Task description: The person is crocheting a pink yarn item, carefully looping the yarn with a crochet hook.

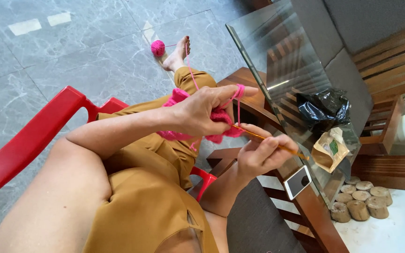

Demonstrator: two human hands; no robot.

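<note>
My left hand (201, 111) grips a pink crocheted piece (221, 122) over my lap, with pink yarn wound around its raised forefinger. From that finger the strand runs up to a pink yarn ball (157, 48) on the floor beside my bare foot (178, 52). My right hand (261, 152) holds an orange crochet hook (284, 148), whose tip enters the pink piece near the left hand's fingers. Both hands sit close together, above my mustard-coloured trousers.
I sit on a red plastic chair (29, 140) on a grey marble floor. To the right stands a glass-topped wooden table (277, 51) with a black plastic bag (323, 108), a brown paper packet (329, 151) and a phone (297, 182). Several round wood slices (359, 202) lie beneath.
</note>
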